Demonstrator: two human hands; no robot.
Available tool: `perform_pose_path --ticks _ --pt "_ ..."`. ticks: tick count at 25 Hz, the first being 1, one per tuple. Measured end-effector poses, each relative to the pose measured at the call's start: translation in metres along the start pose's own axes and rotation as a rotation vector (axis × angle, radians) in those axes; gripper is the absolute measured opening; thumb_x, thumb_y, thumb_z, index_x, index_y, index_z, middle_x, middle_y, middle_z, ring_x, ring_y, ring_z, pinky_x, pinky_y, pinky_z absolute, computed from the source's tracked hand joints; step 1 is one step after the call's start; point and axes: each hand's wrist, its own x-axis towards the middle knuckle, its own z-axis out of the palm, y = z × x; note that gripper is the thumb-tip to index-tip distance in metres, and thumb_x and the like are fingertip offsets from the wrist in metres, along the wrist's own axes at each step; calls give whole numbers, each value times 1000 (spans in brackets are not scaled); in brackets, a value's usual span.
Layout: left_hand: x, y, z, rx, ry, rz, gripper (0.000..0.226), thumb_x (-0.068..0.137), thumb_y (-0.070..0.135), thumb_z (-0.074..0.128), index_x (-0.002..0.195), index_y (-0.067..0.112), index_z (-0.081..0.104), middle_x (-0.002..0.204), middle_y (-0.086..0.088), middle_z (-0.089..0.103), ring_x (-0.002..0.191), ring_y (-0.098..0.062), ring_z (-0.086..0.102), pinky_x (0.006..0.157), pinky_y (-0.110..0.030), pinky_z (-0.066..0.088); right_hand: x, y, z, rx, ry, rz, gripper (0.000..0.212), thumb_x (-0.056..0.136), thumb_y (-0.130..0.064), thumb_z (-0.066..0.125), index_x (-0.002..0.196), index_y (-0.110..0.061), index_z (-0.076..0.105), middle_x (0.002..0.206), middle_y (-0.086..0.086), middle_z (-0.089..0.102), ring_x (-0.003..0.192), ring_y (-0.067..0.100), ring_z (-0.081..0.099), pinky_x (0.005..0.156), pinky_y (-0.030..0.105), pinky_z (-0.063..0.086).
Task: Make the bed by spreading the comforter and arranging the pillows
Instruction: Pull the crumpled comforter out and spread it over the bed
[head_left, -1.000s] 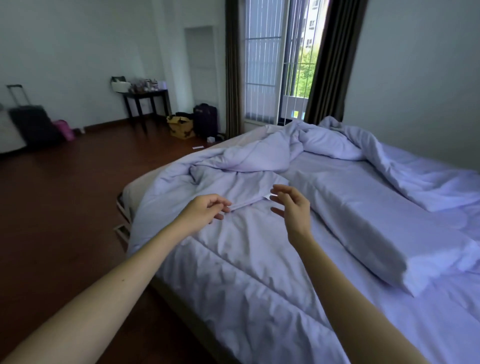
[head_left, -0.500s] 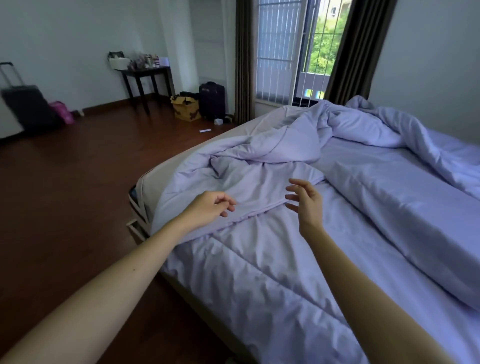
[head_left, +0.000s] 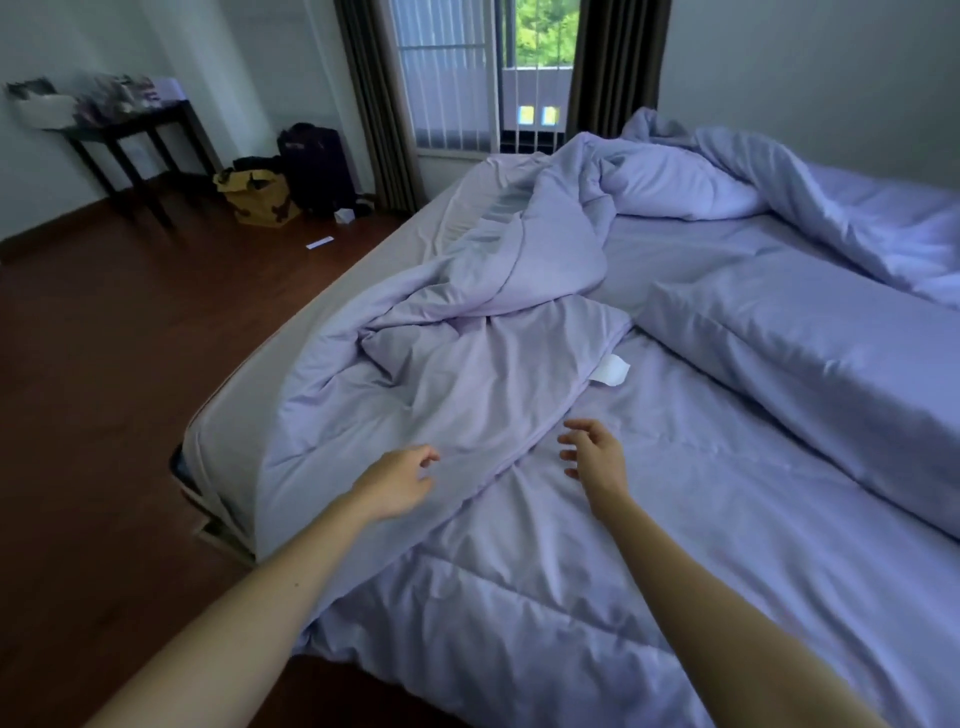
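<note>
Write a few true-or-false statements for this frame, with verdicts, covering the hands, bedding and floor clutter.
1. The left hand and right hand grip nothing. True.
2. The comforter lies spread smooth and flat. False: it is bunched and folded back, leaving the mattress edge bare.
3. A white tag shows at the comforter's folded edge. True.
4. The yellow bag sits on the side table. False: it stands on the floor beside a dark suitcase.
</note>
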Motion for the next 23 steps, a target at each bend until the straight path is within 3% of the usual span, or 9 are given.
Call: perform_pose_path --ticks 6,8,10,12,13,15,17,20,23 --pt "95 -6 20 463 12 324 53 90 43 50 139 24 42 142 0 44 125 -25 49 100 -35 42 5 73 -3 -784 -2 222 40 86 -25 51 124 -22 59 133 10 57 121 30 52 99 32 42" --pt "124 -5 43 559 37 456 65 84 63 39 138 26 43 141 1 46 127 -23 47 102 -35 37 -9 95 18 -890 8 246 49 85 -29 51 134 -29 49 149 7 38 136 30 35 112 39 31" --pt "145 -6 62 645 -37 520 87 73 77 31 145 30 30 149 -4 35 134 -27 38 106 -43 32 -23 109 52 -978 36 272 60 86 -30 49 143 -37 33 160 1 14 146 26 13 117 47 17" --pt "161 -22 78 761 -38 621 90 75 63 57 150 36 16 155 -14 22 129 -38 40 101 -50 37 -33 119 92 -1021 76 338 68 88 -32 45 148 -43 17 162 -5 -3 149 25 -4 116 56 7" --pt "167 -35 80 796 22 696 86 76 45 67 148 38 21 152 -19 28 117 -41 50 92 -49 47 -39 124 108 -1048 97 350 68 89 -33 43 149 -44 11 162 -6 -7 149 25 -8 116 58 5" --pt "172 -54 64 686 47 761 60 86 18 61 139 38 43 137 -17 46 99 -40 59 81 -45 53 -47 130 131 -1064 137 392 67 91 -31 39 149 -43 8 162 -7 -8 149 25 -9 115 61 5" --pt "174 -79 28 456 40 750 44 89 9 52 125 32 60 119 -16 55 98 -40 61 81 -46 51 -53 128 149 -1053 179 442 68 91 -31 41 150 -42 9 162 -6 -7 149 25 -7 114 61 8" --pt "173 -139 -44 182 339 662 41 83 5 54 118 22 67 116 -25 58 89 -44 64 71 -46 53 -51 120 166 -1044 230 476 71 89 -32 48 150 -38 12 162 -3 -2 149 27 -2 113 59 13" --pt "159 -236 -110 58 563 418 50 79 -3 47 123 12 64 121 -33 52 90 -51 59 70 -50 49 -46 114 196 -1002 205 399 66 86 -27 51 147 -34 25 161 0 7 148 26 6 113 55 19"
